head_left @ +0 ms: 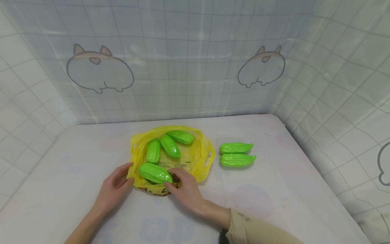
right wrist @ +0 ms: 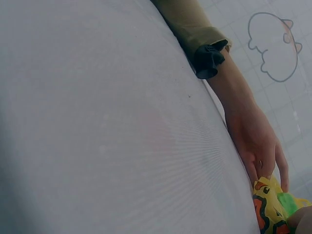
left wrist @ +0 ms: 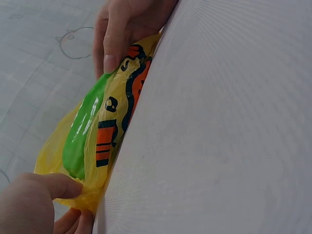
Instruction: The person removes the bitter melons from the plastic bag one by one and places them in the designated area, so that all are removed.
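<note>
A yellow plastic bag [head_left: 202, 167] with printed markings lies with its mouth spread wide. Inside it are several glossy green bitter melons, among them one at the back [head_left: 180, 137] and one upright at the left [head_left: 153, 151]. My left hand [head_left: 114, 184] pinches the bag's left edge between thumb and fingers, as the left wrist view also shows. The right hand [head_left: 187, 191] grips the right end of the front bitter melon [head_left: 154, 173], which lies just inside the near rim. Part of its fingers is hidden by the bag and melon.
Two more bitter melons, an upper one [head_left: 236, 147] and a lower one [head_left: 237, 160], lie side by side right of the bag. A pale cloth [head_left: 271, 203] covers the table. Grid-patterned curtains [head_left: 186, 67] with animal drawings surround it at the back and sides.
</note>
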Motion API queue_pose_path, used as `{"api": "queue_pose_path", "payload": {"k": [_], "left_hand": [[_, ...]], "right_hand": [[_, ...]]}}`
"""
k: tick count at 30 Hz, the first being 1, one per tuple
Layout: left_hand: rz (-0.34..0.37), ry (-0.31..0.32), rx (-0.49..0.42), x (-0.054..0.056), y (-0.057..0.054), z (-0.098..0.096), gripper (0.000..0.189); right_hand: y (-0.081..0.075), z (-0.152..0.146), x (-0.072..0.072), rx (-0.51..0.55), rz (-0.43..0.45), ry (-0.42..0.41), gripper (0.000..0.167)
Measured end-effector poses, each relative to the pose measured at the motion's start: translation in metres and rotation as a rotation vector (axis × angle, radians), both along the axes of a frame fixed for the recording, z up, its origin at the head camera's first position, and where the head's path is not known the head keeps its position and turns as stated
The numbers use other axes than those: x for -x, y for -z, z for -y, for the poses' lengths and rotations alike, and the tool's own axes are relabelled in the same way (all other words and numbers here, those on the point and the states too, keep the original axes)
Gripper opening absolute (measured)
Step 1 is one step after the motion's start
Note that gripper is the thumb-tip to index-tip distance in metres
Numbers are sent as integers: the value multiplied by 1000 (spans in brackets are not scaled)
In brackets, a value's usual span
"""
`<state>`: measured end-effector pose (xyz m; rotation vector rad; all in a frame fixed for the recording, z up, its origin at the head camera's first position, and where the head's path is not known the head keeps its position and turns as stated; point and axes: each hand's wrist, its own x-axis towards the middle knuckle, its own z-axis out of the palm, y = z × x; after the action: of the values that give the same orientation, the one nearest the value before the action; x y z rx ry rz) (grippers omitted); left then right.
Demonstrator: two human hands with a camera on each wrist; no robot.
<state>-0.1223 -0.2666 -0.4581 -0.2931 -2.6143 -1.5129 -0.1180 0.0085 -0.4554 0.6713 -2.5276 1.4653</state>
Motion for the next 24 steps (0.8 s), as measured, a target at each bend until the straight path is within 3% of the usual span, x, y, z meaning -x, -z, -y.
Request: {"api": "queue_pose_path", "payload": {"k": [24], "left_hand": [[8, -3, -1, 1, 1, 1, 49]], "right_hand": [[4, -2, 1, 60, 13, 32, 33]]}}
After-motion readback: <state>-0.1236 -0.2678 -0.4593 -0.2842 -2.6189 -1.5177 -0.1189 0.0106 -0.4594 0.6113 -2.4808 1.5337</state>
